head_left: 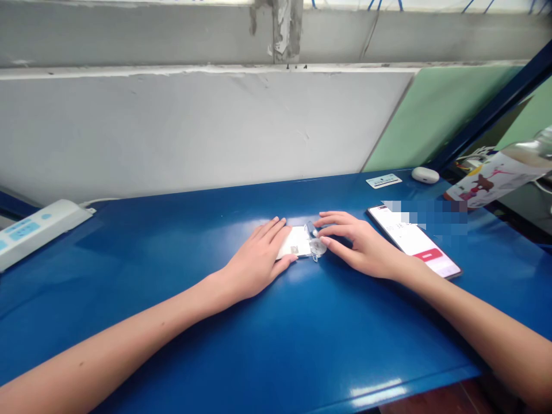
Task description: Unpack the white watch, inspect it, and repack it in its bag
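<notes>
My left hand lies palm down over the left part of a flat white card-like piece with a small square code printed on it. Its fingers are stretched out, and the thumb rests along the near edge. At the right end of the white piece, my right hand holds a small clear plastic item between thumb and curled fingertips. What looks like a short bead chain hangs at its near side. The fingertips partly cover this item, so its exact kind is unclear.
Right of my right hand lies a phone with a lit screen. Farther back are a small printed card and a white earbud case. A labelled bottle leans at the right; a white power strip sits left on the blue table.
</notes>
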`<state>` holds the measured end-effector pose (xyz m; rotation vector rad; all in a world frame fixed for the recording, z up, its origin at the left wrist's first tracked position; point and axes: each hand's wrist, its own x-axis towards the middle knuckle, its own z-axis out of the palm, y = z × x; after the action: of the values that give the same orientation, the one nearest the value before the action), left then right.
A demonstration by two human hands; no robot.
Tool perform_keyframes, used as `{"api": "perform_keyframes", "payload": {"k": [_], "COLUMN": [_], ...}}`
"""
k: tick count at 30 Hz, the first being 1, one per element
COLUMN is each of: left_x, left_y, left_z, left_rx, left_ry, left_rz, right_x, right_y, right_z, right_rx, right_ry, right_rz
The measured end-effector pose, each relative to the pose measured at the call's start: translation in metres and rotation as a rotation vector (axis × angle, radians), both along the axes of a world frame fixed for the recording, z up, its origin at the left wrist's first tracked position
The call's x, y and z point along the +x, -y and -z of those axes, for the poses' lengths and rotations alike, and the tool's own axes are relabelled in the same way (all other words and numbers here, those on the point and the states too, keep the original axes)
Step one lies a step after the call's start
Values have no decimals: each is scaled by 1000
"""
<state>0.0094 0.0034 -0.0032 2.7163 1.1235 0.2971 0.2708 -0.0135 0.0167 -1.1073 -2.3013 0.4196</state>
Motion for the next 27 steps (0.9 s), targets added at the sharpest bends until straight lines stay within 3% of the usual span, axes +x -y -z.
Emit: {"api": "perform_keyframes", "payload": {"k": [4, 10, 18, 27], "left_x": [-1, -2, -1, -1], "left_y": [-1, 1, 2, 2], "left_z": [1, -1, -5, -2], "left_rx": [0, -4, -7, 32], "left_ry": [-15, -9, -34, -25], "left_rz": [20, 33, 40, 52], "right_x": [-6, -6, -12, -18], "right_y": [3, 4, 9, 13], "right_z": [3, 9, 4, 12], "right_rx": [-37, 60, 92, 152], "right_ry": [-39, 40, 69, 180], "right_rz": [-54, -82, -72, -53]}}
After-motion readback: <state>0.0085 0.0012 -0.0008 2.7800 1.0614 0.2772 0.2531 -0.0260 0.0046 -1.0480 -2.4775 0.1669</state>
